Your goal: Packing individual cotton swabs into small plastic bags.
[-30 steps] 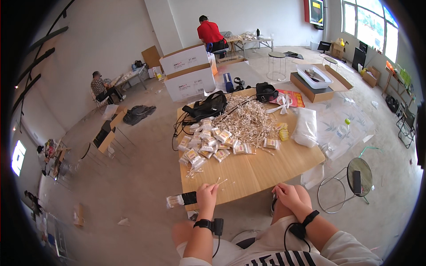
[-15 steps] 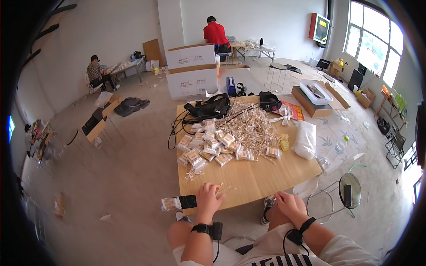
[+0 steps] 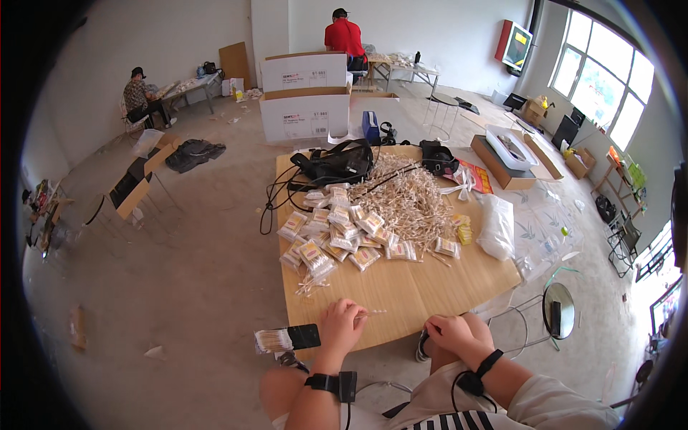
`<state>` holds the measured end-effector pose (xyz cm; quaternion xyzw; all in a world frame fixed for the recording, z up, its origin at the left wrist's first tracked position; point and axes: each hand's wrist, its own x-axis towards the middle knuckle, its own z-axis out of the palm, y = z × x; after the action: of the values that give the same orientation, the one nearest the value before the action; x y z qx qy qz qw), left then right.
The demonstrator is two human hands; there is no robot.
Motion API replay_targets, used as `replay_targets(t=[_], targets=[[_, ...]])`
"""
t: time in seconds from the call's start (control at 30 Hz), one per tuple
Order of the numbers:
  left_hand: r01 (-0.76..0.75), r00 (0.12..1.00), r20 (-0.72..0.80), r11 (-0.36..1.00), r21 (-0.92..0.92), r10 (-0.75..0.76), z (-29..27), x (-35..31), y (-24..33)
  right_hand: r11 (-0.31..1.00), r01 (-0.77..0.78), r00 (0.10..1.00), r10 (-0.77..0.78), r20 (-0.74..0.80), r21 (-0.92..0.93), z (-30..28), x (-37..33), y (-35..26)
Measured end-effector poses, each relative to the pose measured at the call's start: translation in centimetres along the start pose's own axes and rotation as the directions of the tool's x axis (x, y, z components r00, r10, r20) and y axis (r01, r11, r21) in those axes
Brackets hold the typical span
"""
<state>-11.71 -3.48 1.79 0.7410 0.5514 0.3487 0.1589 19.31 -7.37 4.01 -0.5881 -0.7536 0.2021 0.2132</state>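
The left hand (image 3: pixel 342 324) rests at the near edge of the wooden tabletop (image 3: pixel 401 287), its fingers curled into a closed grip on a thin cotton swab (image 3: pixel 369 312) whose tip pokes out to the right over the wood. The right hand (image 3: pixel 451 334) sits just off the tabletop's near edge, over the person's lap, loosely curled; whether it holds anything cannot be told. Both wrists wear black bands.

Just left of the left hand, a black phone-like device (image 3: pixel 302 335) hangs off the tabletop corner, with a small bundle of swabs (image 3: pixel 271 340) beside it. Further up the tabletop lies a spread of small filled packets (image 3: pixel 337 233), and behind them a large loose heap of swabs (image 3: pixel 408 193). A clear plastic bag (image 3: pixel 494 226) lies at the right edge, and a black bag (image 3: pixel 337 163) with cables at the far end. Beyond stand white cardboard boxes (image 3: pixel 304 97), with a person in red (image 3: pixel 345 36) seated behind them.
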Motion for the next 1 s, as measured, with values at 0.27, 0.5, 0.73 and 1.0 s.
replay_targets(t=[0.27, 0.5, 0.73, 1.0], targets=[[0.044, 0.994, -0.085, 0.956, -0.289, -0.072, -2.0, 1.3, -1.0, 0.973, -0.091, 0.985, 0.057, -0.162, -0.213, -3.8, 10.3, 0.2], [0.129, 0.977, -0.099, 0.896, -0.424, -0.188, -2.7, 2.8, -0.8, 0.884, 0.201, 0.975, -0.224, -0.006, -0.423, -5.3, 23.1, 0.3], [0.143, 0.975, -0.095, 0.893, -0.427, -0.201, -2.3, 3.4, -1.6, 0.523, 0.389, 0.851, -0.519, 0.079, -0.758, -1.6, 29.0, 0.8], [0.179, 0.958, -0.124, 0.876, -0.448, -0.259, -1.8, 3.0, -2.3, 0.523, 0.341, 0.853, -0.521, 0.023, -0.781, -0.3, 30.4, 2.9]])
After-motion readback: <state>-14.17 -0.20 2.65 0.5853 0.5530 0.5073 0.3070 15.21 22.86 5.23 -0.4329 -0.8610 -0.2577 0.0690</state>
